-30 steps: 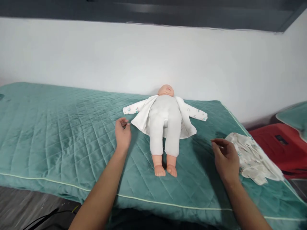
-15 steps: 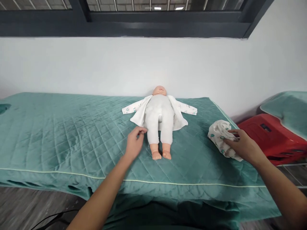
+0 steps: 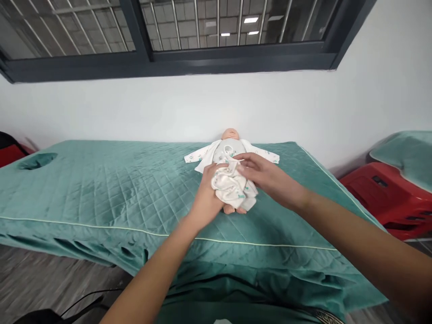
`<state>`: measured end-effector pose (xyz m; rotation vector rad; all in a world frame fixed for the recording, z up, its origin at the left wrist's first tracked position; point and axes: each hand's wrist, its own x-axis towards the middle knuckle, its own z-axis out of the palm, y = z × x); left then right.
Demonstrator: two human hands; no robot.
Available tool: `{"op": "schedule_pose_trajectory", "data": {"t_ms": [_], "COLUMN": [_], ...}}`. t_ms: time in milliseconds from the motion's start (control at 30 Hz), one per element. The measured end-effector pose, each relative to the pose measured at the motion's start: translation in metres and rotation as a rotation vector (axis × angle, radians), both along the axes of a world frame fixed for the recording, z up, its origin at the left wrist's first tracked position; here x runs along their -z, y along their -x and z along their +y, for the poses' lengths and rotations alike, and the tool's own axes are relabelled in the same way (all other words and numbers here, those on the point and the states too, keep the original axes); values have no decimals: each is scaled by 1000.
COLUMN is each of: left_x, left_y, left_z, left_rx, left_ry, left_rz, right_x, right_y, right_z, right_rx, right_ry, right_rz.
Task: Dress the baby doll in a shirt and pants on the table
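A baby doll [image 3: 231, 133] lies on its back on the bed, head toward the wall, in an open white jacket [image 3: 197, 155] with its sleeves spread. Above the doll's legs, a crumpled white baby garment [image 3: 232, 186] with small green prints is held between my two hands. My left hand [image 3: 209, 198] grips its left side. My right hand [image 3: 266, 177] has its thumb and fingers closed on the upper right part. The garment hides the doll's legs; only the feet [image 3: 232, 209] show below it.
A green quilted bedspread [image 3: 135, 189] covers the bed, which has a face hole [image 3: 37, 161] at the left end. Red plastic stools [image 3: 381, 193] stand beyond the right edge. Behind are a white wall [image 3: 168, 108] and a barred window [image 3: 216, 27].
My right hand has brought the crumpled garment from the right side of the bed to over the doll's legs. My left hand has moved in and taken hold of it. The view has shifted.
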<state>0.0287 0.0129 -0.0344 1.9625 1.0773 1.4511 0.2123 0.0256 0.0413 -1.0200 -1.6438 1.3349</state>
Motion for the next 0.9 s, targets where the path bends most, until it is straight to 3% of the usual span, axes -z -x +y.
{"op": "schedule_pose_trajectory", "data": {"t_ms": [167,300,533,633,733,900], "left_x": [-29,-50,-63,-62,-63,-82], "left_y": [13,14,18,20,23,27], "left_z": [-3,-2,0,0,5,18], "left_rx": [-39,-16,116,127,89,159], "left_ry": [30,94,270,300,278,220], "left_rz": [-176,-244,-408,-391,-350,-245], "right_x": [-6,-17,-33,-33,-36,-63], "right_y": [10,9,6,8,10,14], "right_z": [-6,0,6,5,4,5], "right_rx": [-17,43,117,58,22,31], "right_ry": [-405,-606,-1064,-1146,-1118,-1107], "right_rz": [-300,-454,-541,-531,-480,-480]}}
